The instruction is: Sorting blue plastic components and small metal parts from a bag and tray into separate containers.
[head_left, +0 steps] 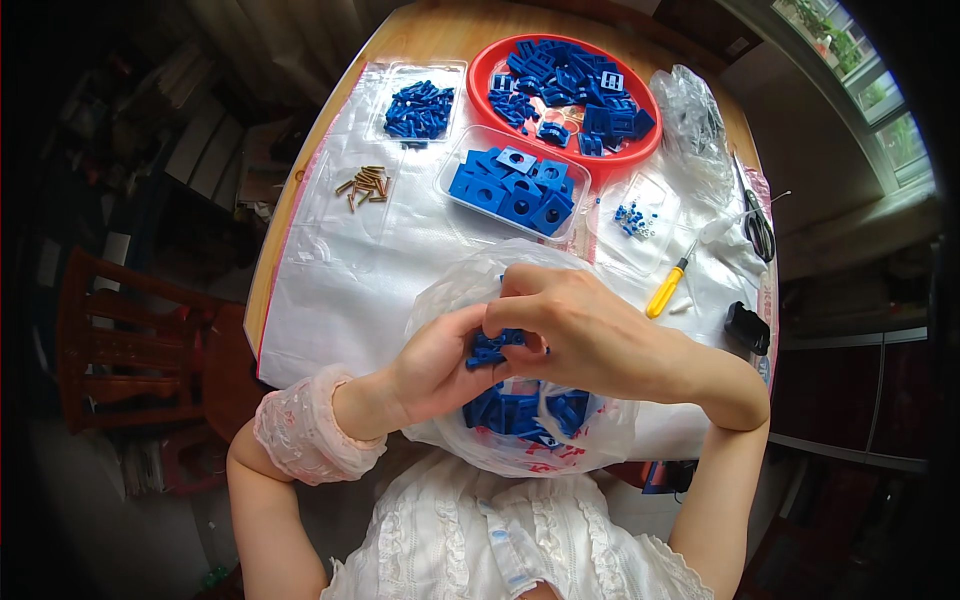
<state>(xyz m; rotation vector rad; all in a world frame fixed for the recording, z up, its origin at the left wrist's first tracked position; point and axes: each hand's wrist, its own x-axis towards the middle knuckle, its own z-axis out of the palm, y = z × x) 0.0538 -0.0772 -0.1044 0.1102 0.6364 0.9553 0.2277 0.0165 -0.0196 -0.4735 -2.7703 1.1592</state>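
Both hands meet above an open clear plastic bag (pixel 430 320) at the near side of the table. Small blue plastic parts (pixel 488 350) lie in the curled palm and fingers of my left hand (pixel 435 365). My right hand (pixel 590 320) arches over them from the right, its fingers bent and its thumb and fingertips closed on the same parts. The fingers partly hide what they grip, so the parts' exact shape cannot be made out. Beneath the hands, the bag holds more blue plastic pieces (pixel 520 415).
Farther back stand a red round tray (pixel 655 150) and a clear tub (pixel 440 180), both with blue parts. Small blue pieces (pixel 418 110), brass screws (pixel 365 187) and tiny blue-and-white parts (pixel 635 220) lie in shallow containers. Right: yellow-handled screwdriver (pixel 667 290), scissors (pixel 758 228), black object (pixel 747 328), crumpled bag (pixel 695 130).
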